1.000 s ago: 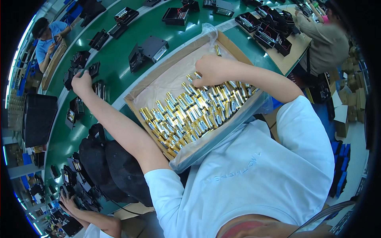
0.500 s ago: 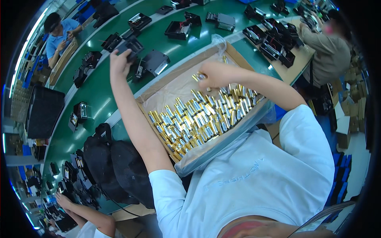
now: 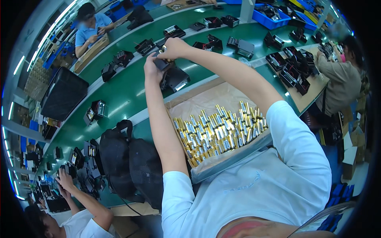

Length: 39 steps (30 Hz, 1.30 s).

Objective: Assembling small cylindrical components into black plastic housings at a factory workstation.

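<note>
Batteries [image 3: 163, 48] moved forward, within right fingers [image 3: 168, 53].

A long, curved, glossy green worktop [image 3: 131, 85] runs from near left to far right; slim white tube lights [image 3: 19, 65] glow left.

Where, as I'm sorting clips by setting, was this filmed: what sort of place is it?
Probably a factory assembly floor, judging by the long green worktop dotted with similar black casings, the open carton of what look like gold batteries, and other people working nearby.
</note>
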Motion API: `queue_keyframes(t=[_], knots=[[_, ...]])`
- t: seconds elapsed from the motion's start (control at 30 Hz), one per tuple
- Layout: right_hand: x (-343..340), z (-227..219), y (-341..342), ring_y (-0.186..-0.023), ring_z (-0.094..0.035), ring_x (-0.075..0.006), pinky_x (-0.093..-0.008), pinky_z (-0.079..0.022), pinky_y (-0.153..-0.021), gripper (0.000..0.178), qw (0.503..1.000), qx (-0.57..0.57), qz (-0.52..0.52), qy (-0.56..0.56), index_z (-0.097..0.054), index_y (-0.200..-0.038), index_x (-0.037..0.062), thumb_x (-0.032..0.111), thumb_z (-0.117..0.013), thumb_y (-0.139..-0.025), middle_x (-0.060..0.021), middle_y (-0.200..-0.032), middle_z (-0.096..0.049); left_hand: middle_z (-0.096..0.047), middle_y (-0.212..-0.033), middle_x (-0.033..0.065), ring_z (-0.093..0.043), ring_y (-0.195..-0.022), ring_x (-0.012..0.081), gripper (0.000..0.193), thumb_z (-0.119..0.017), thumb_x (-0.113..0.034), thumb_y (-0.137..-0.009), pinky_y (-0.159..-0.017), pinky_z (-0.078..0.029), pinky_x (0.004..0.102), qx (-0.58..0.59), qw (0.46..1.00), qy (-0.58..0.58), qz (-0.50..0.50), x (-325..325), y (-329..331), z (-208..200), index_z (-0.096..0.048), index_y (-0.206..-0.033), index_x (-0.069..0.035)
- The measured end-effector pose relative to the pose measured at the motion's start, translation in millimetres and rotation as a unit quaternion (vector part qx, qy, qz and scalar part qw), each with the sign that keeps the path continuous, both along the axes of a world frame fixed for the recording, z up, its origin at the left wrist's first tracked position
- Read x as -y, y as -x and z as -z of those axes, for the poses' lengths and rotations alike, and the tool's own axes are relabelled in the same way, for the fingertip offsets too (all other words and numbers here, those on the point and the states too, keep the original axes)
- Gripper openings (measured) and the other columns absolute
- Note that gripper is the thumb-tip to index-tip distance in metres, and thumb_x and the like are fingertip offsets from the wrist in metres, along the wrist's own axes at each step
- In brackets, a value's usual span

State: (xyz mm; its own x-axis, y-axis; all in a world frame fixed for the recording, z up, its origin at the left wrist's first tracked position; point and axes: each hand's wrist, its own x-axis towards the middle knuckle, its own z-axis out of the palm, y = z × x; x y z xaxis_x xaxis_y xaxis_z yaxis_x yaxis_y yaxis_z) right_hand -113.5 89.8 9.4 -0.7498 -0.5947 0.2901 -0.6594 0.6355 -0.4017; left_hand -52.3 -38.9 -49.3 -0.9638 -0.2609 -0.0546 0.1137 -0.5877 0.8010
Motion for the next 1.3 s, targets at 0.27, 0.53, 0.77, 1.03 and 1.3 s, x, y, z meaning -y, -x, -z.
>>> queue_keyframes(t=[0.27,0.53,0.77,1.03,1.3], knots=[[2,7,-8,-0.058,-0.057,-0.0245,-0.0342,-0.047,-0.058,0.041,0.99,-0.113,-0.041,0.068,-0.068,-0.072,0.0031,0.044,-0.07,-0.078,-0.0081,-0.07,-0.064,-0.057,-0.105,0.0207,-0.059,-0.09,0.0317,0.027,-0.051,-0.015,-0.092,-0.074,-0.056,0.0476,0.065,0.993,-0.012,-0.103,-9,-10,-12,-0.053,-0.113,0.002],[-3,32,-13,-0.071,-0.054,-0.0227,-0.0329,-0.045,-0.066,0.03,0.968,-0.145,-0.157,0.135,-0.069,-0.079,0.0047,0.034,-0.069,-0.083,-0.0066,-0.083,-0.057,-0.056,-0.107,0.0219,-0.06,-0.09,0.031,0.026,-0.056,-0.016,-0.092,-0.072,-0.057,0.0438,0.054,0.993,0.027,-0.099,-2,-5,0,-0.053,-0.11,0.003],[-7,47,-8,-0.073,-0.051,-0.0216,-0.0304,-0.044,-0.069,0.025,0.951,-0.139,-0.224,0.159,-0.068,-0.087,0.0047,0.03,-0.069,-0.085,-0.0065,-0.086,-0.051,-0.055,-0.105,0.0228,-0.06,-0.09,0.028,0.021,-0.054,-0.009,-0.09,-0.068,-0.058,0.0382,0.078,0.984,0.008,-0.159,-7,1,16,-0.053,-0.107,0.003],[-1,44,1,-0.077,-0.052,-0.0239,-0.0318,-0.045,-0.071,0.026,0.972,-0.041,-0.19,0.131,-0.068,-0.089,0.0049,0.031,-0.066,-0.086,-0.0091,-0.09,-0.053,-0.055,-0.103,0.0207,-0.059,-0.091,0.0295,0.022,-0.048,-0.007,-0.089,-0.073,-0.057,0.0422,0.05,0.991,0.008,-0.122,-6,-1,6,-0.054,-0.107,0.002],[6,30,9,-0.085,-0.054,-0.0236,-0.0323,-0.045,-0.075,0.021,0.982,0.068,-0.125,0.123,-0.068,-0.093,0.0048,0.025,-0.064,-0.087,-0.0107,-0.096,-0.054,-0.055,-0.098,0.0185,-0.055,-0.089,0.0296,0.018,-0.049,-0.007,-0.085,-0.075,-0.055,0.0473,0.02,0.995,-0.057,-0.077,-3,-5,-1,-0.055,-0.099,0.001]])
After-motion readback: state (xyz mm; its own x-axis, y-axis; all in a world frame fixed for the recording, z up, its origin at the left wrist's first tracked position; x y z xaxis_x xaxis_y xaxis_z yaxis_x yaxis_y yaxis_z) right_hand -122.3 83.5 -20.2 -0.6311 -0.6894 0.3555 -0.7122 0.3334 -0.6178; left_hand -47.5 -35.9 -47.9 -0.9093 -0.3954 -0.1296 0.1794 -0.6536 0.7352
